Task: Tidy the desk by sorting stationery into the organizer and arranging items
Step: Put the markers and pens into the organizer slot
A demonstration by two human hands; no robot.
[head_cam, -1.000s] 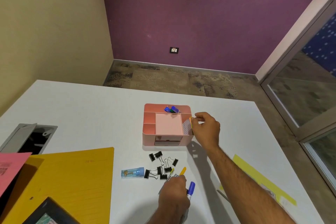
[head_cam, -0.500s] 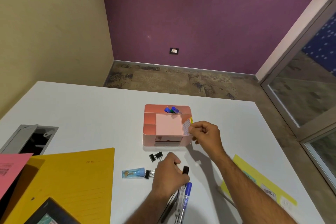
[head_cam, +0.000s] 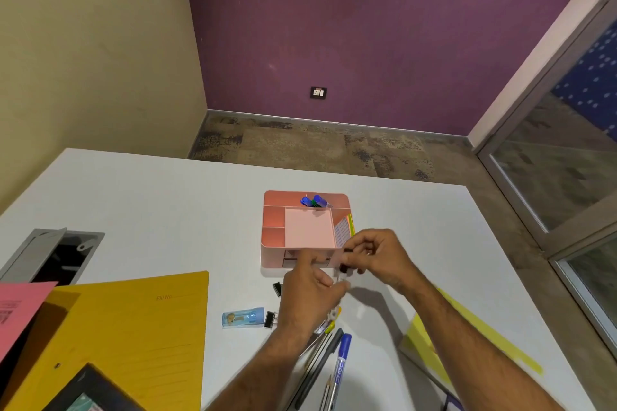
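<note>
The pink organizer (head_cam: 273, 238) stands mid-table with blue and green markers (head_cam: 315, 201) in its back compartment and sticky flags (head_cam: 344, 230) in its right slot. Just in front of it both hands meet. My left hand (head_cam: 310, 297) grips the pale barrel of a black-capped pen (head_cam: 344, 272). My right hand (head_cam: 380, 257) pinches that pen's black end. Under my left wrist lie a blue marker (head_cam: 340, 364), a dark pen (head_cam: 320, 367) and a yellow pen (head_cam: 334, 322). Two black binder clips (head_cam: 270, 319) show beside the hand; others are hidden.
A small blue transparent case (head_cam: 243, 317) lies left of the clips. A yellow folder (head_cam: 127, 337) and pink paper (head_cam: 20, 307) cover the near left, by an open cable hatch (head_cam: 50, 257). A yellow sheet (head_cam: 467, 337) lies under my right forearm.
My left hand rose from the clips and pens toward the organizer with a pen. My right hand drew back from the organizer's right slot and met it.
</note>
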